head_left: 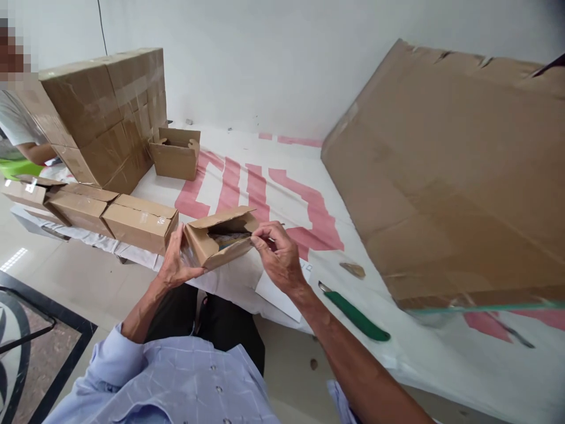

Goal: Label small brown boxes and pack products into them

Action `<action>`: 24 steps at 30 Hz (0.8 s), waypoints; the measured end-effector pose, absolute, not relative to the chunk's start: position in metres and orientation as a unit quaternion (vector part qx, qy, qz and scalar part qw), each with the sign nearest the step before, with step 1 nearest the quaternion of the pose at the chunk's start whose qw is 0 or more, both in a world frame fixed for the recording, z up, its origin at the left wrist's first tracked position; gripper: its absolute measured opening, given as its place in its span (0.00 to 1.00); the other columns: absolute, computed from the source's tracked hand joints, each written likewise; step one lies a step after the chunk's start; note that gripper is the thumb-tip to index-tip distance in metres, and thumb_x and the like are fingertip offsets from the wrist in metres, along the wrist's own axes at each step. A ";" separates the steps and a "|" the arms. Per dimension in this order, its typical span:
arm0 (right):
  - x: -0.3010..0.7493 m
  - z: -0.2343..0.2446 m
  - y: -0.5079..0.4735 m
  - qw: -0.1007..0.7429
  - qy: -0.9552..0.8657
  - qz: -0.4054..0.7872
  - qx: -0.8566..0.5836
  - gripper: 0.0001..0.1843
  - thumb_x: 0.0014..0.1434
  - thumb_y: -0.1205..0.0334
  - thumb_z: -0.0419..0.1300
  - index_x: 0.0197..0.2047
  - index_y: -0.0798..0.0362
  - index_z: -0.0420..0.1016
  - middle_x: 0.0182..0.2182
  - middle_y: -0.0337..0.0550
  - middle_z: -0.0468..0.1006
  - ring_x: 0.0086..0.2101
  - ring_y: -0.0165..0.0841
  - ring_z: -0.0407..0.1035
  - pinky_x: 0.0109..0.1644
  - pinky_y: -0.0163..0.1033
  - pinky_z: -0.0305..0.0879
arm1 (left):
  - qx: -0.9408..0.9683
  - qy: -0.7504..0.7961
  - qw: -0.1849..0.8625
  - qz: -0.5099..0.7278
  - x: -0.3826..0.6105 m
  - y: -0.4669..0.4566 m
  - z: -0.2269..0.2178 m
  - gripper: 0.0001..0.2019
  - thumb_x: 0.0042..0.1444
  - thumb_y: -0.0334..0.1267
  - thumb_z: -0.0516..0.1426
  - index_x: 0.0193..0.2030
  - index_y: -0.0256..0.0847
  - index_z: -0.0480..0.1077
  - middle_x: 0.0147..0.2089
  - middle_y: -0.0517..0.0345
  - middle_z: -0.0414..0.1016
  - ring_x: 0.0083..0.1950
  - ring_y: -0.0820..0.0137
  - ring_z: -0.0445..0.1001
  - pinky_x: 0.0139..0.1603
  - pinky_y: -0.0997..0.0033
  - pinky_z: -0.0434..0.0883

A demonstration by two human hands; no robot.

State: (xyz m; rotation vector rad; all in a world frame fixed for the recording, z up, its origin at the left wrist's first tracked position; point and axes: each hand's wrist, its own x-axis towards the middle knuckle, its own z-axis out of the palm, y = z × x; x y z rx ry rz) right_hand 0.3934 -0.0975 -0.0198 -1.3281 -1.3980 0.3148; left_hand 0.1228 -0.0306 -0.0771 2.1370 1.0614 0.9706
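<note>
At far left, a co-worker's arm (37,153) is seen beside a stack (97,112) of taped cartons; before it, a row of boxes (140,222) is set along the edge of the cloth (238,144). A small carton (175,162), top open, is placed just right of the stack. Next, the left hand (174,259) is closed about the left end of the box (200,242), fingers laid on the end wall, thumb along the near lower edge. The box is held tilted over the cloth's near edge, between the hands; its top is partly open, contents glimpsed but not identified. Judged light and fairly stiff, with thin flaps likely to crease; what seems to be clear tape at the left end may be slippery. Firm hold is best taken on the end walls, not the flaps. The right end is pinched at its rim between thumb and fingertips of the right hand (280,253), so the box's bulk lies left of that pinch. Further right, a paper sheet (280,297), a green knife (357,315) and a large carton (450,176) are noted.
</note>
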 end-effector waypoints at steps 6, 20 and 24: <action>0.403 -0.028 -0.106 0.611 -0.500 0.260 -0.556 0.22 0.62 0.37 0.68 0.37 0.48 0.75 0.33 0.39 0.75 0.33 0.36 0.75 0.43 0.46 0.80 | 0.812 0.397 0.218 0.368 0.117 -0.047 -0.053 0.71 0.41 0.59 0.77 0.83 0.47 0.39 0.80 0.32 0.56 0.79 0.36 0.59 0.75 0.35 0.63; 0.373 0.061 -0.123 0.463 -0.712 -0.130 -0.511 0.08 0.71 0.62 0.61 0.45 0.44 0.83 0.41 0.48 0.79 0.44 0.43 0.75 0.51 0.53 0.76 | 0.832 0.425 0.125 0.335 0.135 -0.067 -0.006 0.59 0.41 0.47 0.74 0.78 0.43 0.51 0.74 0.33 0.64 0.73 0.37 0.64 0.68 0.39 0.63; 0.345 0.068 -0.112 0.334 -0.817 -0.177 -0.436 0.12 0.72 0.68 0.58 0.44 0.48 0.83 0.38 0.46 0.80 0.41 0.41 0.72 0.46 0.47 0.73 | 0.843 0.423 0.091 0.319 0.143 -0.070 0.003 0.58 0.43 0.48 0.73 0.78 0.38 0.52 0.74 0.32 0.65 0.72 0.37 0.65 0.66 0.41 0.64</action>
